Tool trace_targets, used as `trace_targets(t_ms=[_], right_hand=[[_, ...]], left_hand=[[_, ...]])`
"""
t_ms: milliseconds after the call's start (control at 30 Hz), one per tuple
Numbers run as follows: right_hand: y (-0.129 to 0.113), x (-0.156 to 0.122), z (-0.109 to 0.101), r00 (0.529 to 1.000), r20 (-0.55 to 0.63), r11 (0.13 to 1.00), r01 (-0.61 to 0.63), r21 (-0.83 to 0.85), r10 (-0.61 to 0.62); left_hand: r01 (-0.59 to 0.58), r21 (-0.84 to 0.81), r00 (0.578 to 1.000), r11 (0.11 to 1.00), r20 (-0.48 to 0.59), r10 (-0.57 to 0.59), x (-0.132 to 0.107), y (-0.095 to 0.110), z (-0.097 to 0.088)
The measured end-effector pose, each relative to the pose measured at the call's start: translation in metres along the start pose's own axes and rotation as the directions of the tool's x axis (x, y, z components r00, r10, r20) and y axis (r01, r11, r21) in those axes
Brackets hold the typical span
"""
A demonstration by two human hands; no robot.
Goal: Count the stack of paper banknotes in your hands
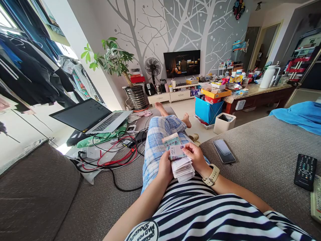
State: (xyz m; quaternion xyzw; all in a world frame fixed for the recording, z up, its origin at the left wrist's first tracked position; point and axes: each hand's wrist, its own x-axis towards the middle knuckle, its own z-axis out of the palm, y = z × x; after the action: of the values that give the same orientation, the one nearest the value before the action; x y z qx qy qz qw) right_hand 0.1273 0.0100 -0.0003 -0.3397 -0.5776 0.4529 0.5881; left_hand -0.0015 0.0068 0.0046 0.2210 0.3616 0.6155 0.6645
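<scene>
A thick stack of paper slips rests over my lap, its white edges fanned out toward my body. My left hand is closed around the stack's left side. With thumb and fingers my right hand pinches the right end of a pale printed slip on top. Behind that slip, a greenish printed slip sticks up from the far end. The print is too small to read. A light watch is on my right wrist. Blue plaid trousers cover my legs, stretched out on the couch.
To the left, an open laptop sits near tangled red and black cables. On the couch at right lie a phone and a black remote. Beyond are a blue box and a white bin.
</scene>
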Motion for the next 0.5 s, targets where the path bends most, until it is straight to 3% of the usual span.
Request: trace_targets(t_ms=[500], right_hand=[[-0.0007,-0.0010,0.0000,1.000,0.008,1.000,0.006,0.000,-0.006]], left_hand=[[-0.021,0.002,0.999,1.000,0.044,0.021,0.0015,-0.0021,-0.0026]])
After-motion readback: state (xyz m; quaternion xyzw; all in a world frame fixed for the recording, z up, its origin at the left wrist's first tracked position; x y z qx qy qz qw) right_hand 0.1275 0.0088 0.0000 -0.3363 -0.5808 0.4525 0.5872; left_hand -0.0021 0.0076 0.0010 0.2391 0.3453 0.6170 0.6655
